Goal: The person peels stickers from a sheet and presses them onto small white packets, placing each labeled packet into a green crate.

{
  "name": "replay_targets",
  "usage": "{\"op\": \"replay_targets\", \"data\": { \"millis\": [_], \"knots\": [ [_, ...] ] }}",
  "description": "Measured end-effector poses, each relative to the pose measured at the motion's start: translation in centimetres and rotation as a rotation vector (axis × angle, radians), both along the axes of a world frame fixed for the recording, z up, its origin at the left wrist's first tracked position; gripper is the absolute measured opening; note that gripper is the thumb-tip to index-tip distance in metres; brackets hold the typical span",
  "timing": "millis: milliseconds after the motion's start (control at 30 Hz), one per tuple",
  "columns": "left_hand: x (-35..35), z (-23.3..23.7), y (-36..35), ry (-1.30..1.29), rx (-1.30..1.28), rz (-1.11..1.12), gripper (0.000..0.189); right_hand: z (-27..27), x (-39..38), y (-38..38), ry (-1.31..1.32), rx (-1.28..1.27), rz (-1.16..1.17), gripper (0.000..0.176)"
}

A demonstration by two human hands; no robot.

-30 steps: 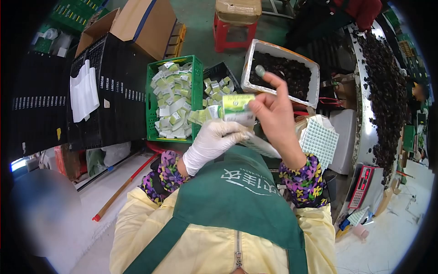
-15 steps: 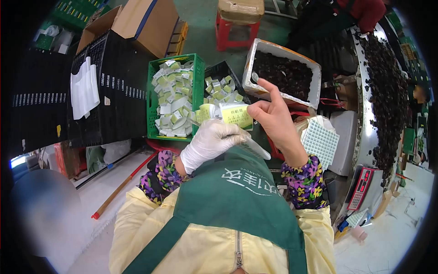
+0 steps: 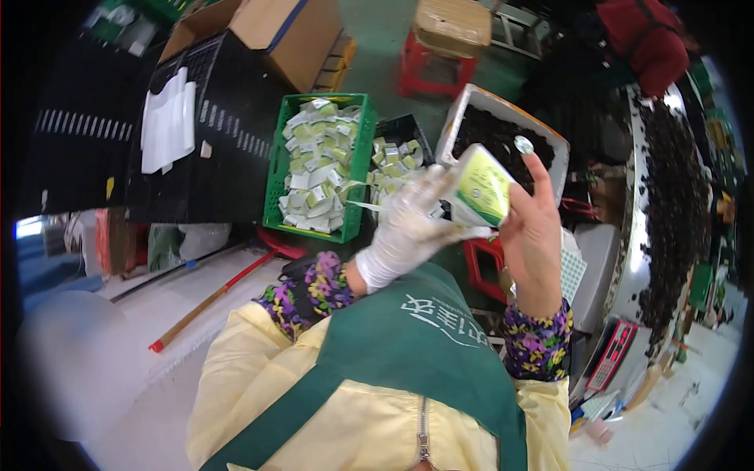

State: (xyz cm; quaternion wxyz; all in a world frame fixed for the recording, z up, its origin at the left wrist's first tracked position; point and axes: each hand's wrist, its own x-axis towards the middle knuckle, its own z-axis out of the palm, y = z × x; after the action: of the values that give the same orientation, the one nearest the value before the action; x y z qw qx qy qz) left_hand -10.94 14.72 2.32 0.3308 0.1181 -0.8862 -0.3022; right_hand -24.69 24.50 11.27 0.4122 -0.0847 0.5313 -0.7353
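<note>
A small green and white packet (image 3: 481, 188) is held up between my two hands, its printed face tilted toward me. My white-gloved left hand (image 3: 408, 231) supports it from the left, its fingers partly blurred. Bare, my right hand (image 3: 536, 243) grips the right edge with the thumb against the packet. The right index finger points up, and a small round shiny sticker (image 3: 524, 144) clings to its tip. Beyond the left hand stands a green crate (image 3: 365, 161) heaped with similar packets (image 3: 318, 165). More packets lie in a black crate (image 3: 408, 128) beside it.
A white foam box (image 3: 463, 110) holds dark pieces. Right of my wrist is a sheet of round stickers (image 3: 573, 271). A red scale (image 3: 613, 357) stands by a long table covered with dark pieces (image 3: 671, 196). A person in red (image 3: 648, 43) is at upper right; a red stool (image 3: 432, 71) stands behind.
The packet has moved right and turned more upright, with both hands shifting along with it. My left fingers have spread up along its side. The camera view has shifted too.
</note>
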Motion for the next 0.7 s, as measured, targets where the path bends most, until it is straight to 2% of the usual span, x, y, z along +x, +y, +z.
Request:
{"op": "replay_targets", "data": {
  "millis": [33, 100, 133, 167, 200, 267, 300, 333, 367, 433, 500, 600, 700],
  "knots": [
    [-0.3, 0.2, 0.9, 0.033, -0.016, 0.014, 0.020, 0.3, -0.1, 0.2, -0.045, -0.010, 0.003, 0.053],
    [-0.3, 0.4, 2.1, 0.032, 0.196, -0.165, 0.025, 0.7, -0.1, 0.3, -0.174, -0.026, -0.064, 0.049],
    [0.0, 0.1, 2.5, 0.040, 0.182, -0.155, 0.025, -0.2, -0.6, 0.9, -0.215, -0.126, 0.019, 0.045],
    [0.1, -0.1, 2.7, 0.050, 0.169, -0.148, 0.025, -0.3, -0.5, 0.7, -0.217, -0.020, -0.091, 0.045],
    [0.3, -0.2, 2.5, 0.053, 0.173, -0.143, 0.025, -0.1, -0.4, 0.5, -0.220, -0.007, -0.091, 0.045],
    [0.6, -0.1, 1.9, 0.011, 0.400, -0.209, 0.022, -0.2, -0.5, 0.6, -0.219, 0.011, -0.093, 0.045],
    [1.0, 0.0, 1.7, 0.014, 0.402, -0.217, 0.022, -0.9, -0.8, 0.9, -0.189, -0.086, 0.007, 0.046],
    [1.4, 0.1, 1.3, -0.052, 0.647, -0.291, 0.020, -1.0, -1.1, 1.0, -0.152, -0.186, 0.097, 0.047],
    [1.8, 0.4, 0.9, -0.124, 0.891, -0.372, 0.018, -0.6, -1.4, 0.3, 0.064, -0.097, 0.023, 0.049],
    [3.1, 2.3, -1.2, -0.193, 0.936, -0.533, 0.015, -0.5, -2.9, -1.1, 0.443, 0.039, -0.149, 0.050],
    [4.0, 3.7, -2.7, -0.345, 1.200, -0.597, 0.016, -0.6, -4.1, -1.2, 0.414, 0.006, -0.099, 0.048],
    [2.9, 2.9, -2.8, -0.224, 1.020, -0.565, 0.017, -1.5, -3.4, -1.5, 0.415, -0.027, 0.046, 0.049],
    [1.8, 3.6, -2.3, -0.242, 1.074, -0.503, 0.017, -1.8, -2.0, -2.1, 0.442, -0.049, 0.084, 0.047]
  ]
}}
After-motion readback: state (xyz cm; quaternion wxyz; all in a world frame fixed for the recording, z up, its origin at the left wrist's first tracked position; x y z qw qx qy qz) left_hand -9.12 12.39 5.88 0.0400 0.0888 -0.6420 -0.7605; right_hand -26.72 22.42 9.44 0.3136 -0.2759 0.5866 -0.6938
